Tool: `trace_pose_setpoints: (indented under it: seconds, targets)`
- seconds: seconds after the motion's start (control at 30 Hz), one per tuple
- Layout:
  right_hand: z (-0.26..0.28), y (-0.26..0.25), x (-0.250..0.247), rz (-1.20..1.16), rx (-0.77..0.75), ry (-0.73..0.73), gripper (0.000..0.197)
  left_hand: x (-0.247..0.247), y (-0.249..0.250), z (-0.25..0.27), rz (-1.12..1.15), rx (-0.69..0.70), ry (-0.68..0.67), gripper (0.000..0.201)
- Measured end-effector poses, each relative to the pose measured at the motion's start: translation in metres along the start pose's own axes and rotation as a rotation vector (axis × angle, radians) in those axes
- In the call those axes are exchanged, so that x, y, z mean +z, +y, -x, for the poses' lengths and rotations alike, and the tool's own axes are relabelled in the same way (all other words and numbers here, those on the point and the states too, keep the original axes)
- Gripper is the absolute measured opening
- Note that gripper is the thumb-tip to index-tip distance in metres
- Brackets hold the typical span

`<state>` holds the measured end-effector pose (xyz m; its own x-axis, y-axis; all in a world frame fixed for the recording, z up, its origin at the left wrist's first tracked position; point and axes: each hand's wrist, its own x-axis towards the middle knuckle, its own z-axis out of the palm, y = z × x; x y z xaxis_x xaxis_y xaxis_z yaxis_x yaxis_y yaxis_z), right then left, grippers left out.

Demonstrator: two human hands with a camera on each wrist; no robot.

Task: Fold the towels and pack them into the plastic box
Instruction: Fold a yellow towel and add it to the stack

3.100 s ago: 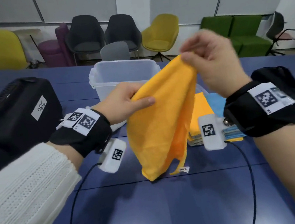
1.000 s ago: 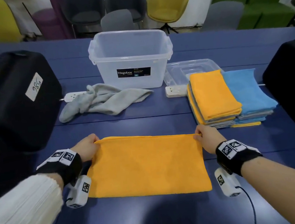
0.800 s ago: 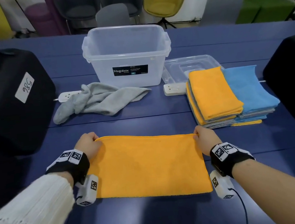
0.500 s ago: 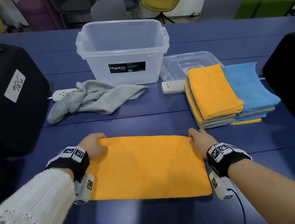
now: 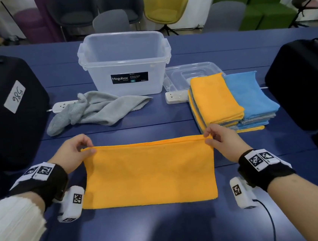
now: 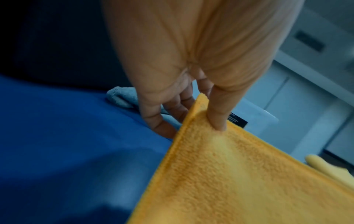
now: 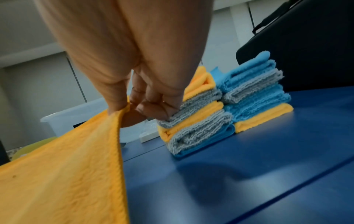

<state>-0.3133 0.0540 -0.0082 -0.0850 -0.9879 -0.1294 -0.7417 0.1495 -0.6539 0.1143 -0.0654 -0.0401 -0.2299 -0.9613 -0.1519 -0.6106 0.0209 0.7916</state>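
Orange towel [image 5: 150,173] front and centre, a fuzzy, bright rectangle doubled over with two layers showing along its far edge, its near edge down on the blue table [image 5: 166,228] and the far edge raised between both hands. Left hand [image 5: 74,152] pinches the far-left corner, thumb on top of the pile and fingers behind it, as the left wrist view shows; right hand [image 5: 223,142] pinches the far-right corner, thumb and fingers closed tight on the hem. Going big to small around it: two bulky black cases flank the table, the left case [image 5: 5,118] carrying a white label with handwritten digits that look like "986", the right case [image 5: 304,84] plain. Behind the towel stands the clear plastic box [image 5: 126,64], open-topped, wearing a dark sticker that reads "Megabox"; the smaller print under it is too fine to read. Right of the box, two stacks of folded towels [image 5: 231,100] sit side by side touching, orange on top of one and blue on the other, grey layers between. A crumpled grey towel [image 5: 93,112] lies in front of the box at left. The clear lid [image 5: 190,73] lies flat behind the stacks, and a white power strip [image 5: 175,99] sits just beside them.
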Motion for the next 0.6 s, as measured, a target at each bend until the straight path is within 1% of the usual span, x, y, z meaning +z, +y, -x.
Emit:
trace_pose_setpoints:
  seconds: [0.1,0.2,0.3,0.5,0.6]
  targets:
    - [0.008,0.002,-0.012,0.012,-0.016,0.035,0.005,-0.003,0.006,0.005,-0.08,0.049,-0.054,0.02]
    - [0.015,0.004,-0.022,0.042,-0.023,0.038,0.006,-0.008,0.006,0.006,-0.064,0.078,-0.038,0.027]
    - [0.019,0.006,-0.027,0.093,-0.031,0.014,0.012,-0.009,0.009,0.006,-0.08,0.106,-0.029,0.029]
    - [0.023,0.007,-0.031,0.129,-0.068,-0.022,0.016,-0.005,0.021,0.009,-0.193,0.14,-0.045,0.021]
    - [0.023,0.011,-0.034,0.124,-0.058,-0.036,0.018,-0.006,0.021,0.008,-0.223,0.133,-0.049,0.019]
